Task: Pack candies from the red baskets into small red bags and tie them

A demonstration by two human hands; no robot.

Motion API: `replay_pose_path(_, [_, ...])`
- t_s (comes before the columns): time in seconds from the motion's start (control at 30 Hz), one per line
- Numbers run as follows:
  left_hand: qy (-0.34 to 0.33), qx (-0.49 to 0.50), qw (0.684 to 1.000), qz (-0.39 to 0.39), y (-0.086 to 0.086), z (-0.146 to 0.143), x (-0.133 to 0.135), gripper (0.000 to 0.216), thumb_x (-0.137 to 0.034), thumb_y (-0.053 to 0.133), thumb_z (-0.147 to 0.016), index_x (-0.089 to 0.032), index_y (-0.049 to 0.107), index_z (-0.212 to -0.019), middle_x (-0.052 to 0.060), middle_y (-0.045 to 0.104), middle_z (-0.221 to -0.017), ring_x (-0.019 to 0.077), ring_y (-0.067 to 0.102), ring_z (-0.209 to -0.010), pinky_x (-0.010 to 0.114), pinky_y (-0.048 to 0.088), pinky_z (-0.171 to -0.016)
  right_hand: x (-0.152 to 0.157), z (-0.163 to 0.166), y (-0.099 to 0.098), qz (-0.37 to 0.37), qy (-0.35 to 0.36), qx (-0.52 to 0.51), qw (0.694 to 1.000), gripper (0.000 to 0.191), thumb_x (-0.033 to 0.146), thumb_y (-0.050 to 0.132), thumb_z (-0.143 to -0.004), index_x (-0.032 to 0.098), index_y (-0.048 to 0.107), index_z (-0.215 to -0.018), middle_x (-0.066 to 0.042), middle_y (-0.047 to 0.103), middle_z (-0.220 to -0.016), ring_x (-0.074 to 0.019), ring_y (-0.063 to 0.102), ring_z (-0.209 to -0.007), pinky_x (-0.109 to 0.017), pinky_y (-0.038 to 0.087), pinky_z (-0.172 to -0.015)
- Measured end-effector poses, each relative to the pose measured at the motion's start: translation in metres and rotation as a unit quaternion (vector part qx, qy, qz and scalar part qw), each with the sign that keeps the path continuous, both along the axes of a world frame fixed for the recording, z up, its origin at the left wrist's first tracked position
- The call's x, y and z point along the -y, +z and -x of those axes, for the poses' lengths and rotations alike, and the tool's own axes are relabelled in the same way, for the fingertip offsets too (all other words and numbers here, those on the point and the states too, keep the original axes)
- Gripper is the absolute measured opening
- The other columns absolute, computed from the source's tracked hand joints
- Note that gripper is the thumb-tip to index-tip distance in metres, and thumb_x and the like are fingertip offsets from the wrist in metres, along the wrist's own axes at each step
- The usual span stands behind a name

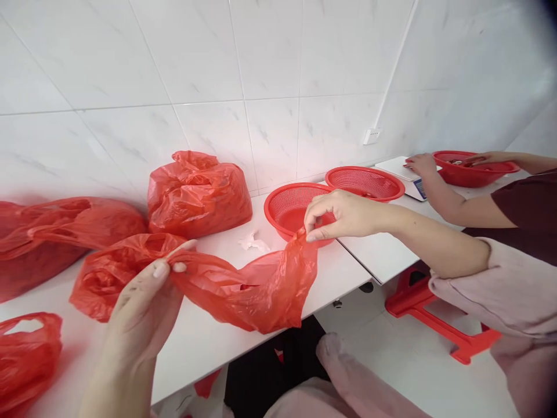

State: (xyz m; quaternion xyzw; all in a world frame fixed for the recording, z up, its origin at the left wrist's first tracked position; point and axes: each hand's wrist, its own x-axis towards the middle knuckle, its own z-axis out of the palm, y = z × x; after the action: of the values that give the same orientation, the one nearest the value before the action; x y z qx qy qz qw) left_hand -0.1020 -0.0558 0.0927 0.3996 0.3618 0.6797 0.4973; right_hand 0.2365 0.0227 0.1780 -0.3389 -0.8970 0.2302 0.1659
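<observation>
A red plastic bag (pixel 261 296) is stretched between my two hands over the front edge of the white table. My left hand (pixel 145 302) pinches one end of it between thumb and fingers. At the other end my right hand (pixel 337 215) grips a corner with its fingertips. The bag sags in the middle and looks thin, with a gap among its folds. Just behind my right hand stands a red plastic basket (pixel 278 200), partly covered by that hand. A crumpled red bag (pixel 104 278) lies beyond my left hand.
Full red bags (pixel 198 194) stand along the tiled wall; another red bag (pixel 32 354) lies front left. A crumpled white scrap (pixel 253 241), a second basket (pixel 365 180) and a white scale (pixel 402 171) follow rightward. A co-worker's hands (pixel 424 165) reach a red basin (pixel 472 174). Below sits a red stool (pixel 426 313).
</observation>
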Motion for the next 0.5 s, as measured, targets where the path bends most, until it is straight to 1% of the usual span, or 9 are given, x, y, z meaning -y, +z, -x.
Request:
replay_pose_path(0.07, [-0.007, -0.046, 0.997, -0.054, -0.002, 0.001, 0.003, 0.011, -0.033, 0.07, -0.078, -0.024, 0.075, -0.083, 0.002, 0.071, -0.1, 0.0235, 0.057, -0.118, 0.034, 0.047, -0.103, -0.003, 0.001, -0.004, 0.027, 0.007, -0.073, 0.997, 0.023, 0.043, 0.069, -0.078, 0.02, 0.07, -0.081, -0.003, 0.068, -0.089, -0.0172, 0.061, -0.084, -0.032, 0.046, -0.077])
replay_pose_path(0.13, [-0.026, -0.09, 0.989, -0.11, -0.002, 0.0, 0.005, 0.014, -0.033, 0.067, -0.081, -0.026, 0.076, -0.088, 0.004, 0.067, -0.12, 0.0285, 0.048, -0.131, 0.046, 0.035, -0.114, -0.008, 0.004, -0.011, 0.036, 0.017, -0.142, 0.989, 0.022, 0.038, 0.07, -0.077, 0.02, 0.068, -0.089, -0.003, 0.068, -0.093, -0.0164, 0.061, -0.086, -0.032, 0.047, -0.079])
replay_pose_path(0.2, [-0.056, -0.13, 0.978, -0.152, -0.002, -0.002, 0.005, 0.018, -0.032, 0.064, -0.084, -0.026, 0.076, -0.096, 0.006, 0.058, -0.137, 0.0325, 0.042, -0.136, 0.055, 0.026, -0.116, -0.013, 0.006, -0.017, 0.026, 0.013, -0.169, 0.985, 0.025, 0.033, 0.07, -0.078, 0.021, 0.067, -0.099, -0.003, 0.067, -0.095, -0.0158, 0.061, -0.087, -0.032, 0.048, -0.079])
replay_pose_path(0.23, [-0.072, -0.144, 0.973, -0.167, -0.001, -0.004, 0.005, 0.019, -0.031, 0.062, -0.085, -0.027, 0.075, -0.099, 0.006, 0.053, -0.142, 0.0333, 0.04, -0.137, 0.057, 0.025, -0.115, -0.016, 0.008, -0.018, 0.016, 0.003, -0.178, 0.984, 0.028, 0.031, 0.069, -0.078, 0.022, 0.067, -0.104, -0.003, 0.067, -0.095, -0.0156, 0.061, -0.087, -0.032, 0.049, -0.079])
replay_pose_path(0.27, [-0.086, -0.153, 0.968, -0.18, 0.0, -0.006, 0.004, 0.021, -0.029, 0.061, -0.086, -0.028, 0.074, -0.103, 0.006, 0.05, -0.145, 0.0332, 0.039, -0.138, 0.056, 0.026, -0.115, -0.018, 0.009, -0.018, 0.005, -0.011, -0.192, 0.981, 0.031, 0.029, 0.068, -0.079, 0.022, 0.066, -0.109, -0.003, 0.067, -0.096, -0.0155, 0.062, -0.088, -0.032, 0.049, -0.08])
replay_pose_path(0.33, [-0.104, -0.154, 0.962, -0.198, 0.002, -0.01, 0.004, 0.028, -0.027, 0.059, -0.088, -0.03, 0.069, -0.113, 0.006, 0.05, -0.145, 0.03, 0.038, -0.139, 0.051, 0.032, -0.114, -0.02, 0.011, -0.013, -0.011, -0.031, -0.227, 0.973, 0.03, 0.028, 0.066, -0.08, 0.022, 0.067, -0.11, -0.003, 0.067, -0.098, -0.016, 0.062, -0.089, -0.033, 0.05, -0.082])
replay_pose_path(0.4, [-0.115, -0.139, 0.961, -0.21, 0.005, -0.014, 0.003, 0.034, -0.028, 0.058, -0.088, -0.031, 0.063, -0.122, 0.005, 0.053, -0.143, 0.0276, 0.042, -0.137, 0.045, 0.038, -0.112, -0.022, 0.014, -0.005, -0.018, -0.033, -0.235, 0.971, 0.023, 0.028, 0.065, -0.081, 0.02, 0.07, -0.102, -0.003, 0.069, -0.098, -0.0169, 0.063, -0.09, -0.033, 0.05, -0.083])
replay_pose_path(0.47, [-0.124, -0.127, 0.96, -0.216, 0.009, -0.018, 0.003, 0.038, -0.029, 0.059, -0.088, -0.032, 0.059, -0.125, 0.004, 0.056, -0.139, 0.026, 0.047, -0.133, 0.043, 0.039, -0.111, -0.022, 0.016, 0.002, -0.023, -0.025, -0.232, 0.972, 0.015, 0.027, 0.065, -0.081, 0.019, 0.071, -0.092, -0.003, 0.069, -0.094, -0.017, 0.063, -0.089, -0.033, 0.051, -0.082])
replay_pose_path(0.5, [-0.13, -0.121, 0.96, -0.215, 0.01, -0.02, 0.003, 0.04, -0.029, 0.06, -0.087, -0.033, 0.057, -0.127, 0.004, 0.059, -0.136, 0.0249, 0.05, -0.13, 0.042, 0.041, -0.111, -0.022, 0.018, 0.004, -0.025, -0.021, -0.246, 0.969, 0.012, 0.026, 0.066, -0.081, 0.018, 0.07, -0.09, -0.003, 0.069, -0.092, -0.0165, 0.063, -0.087, -0.033, 0.051, -0.081])
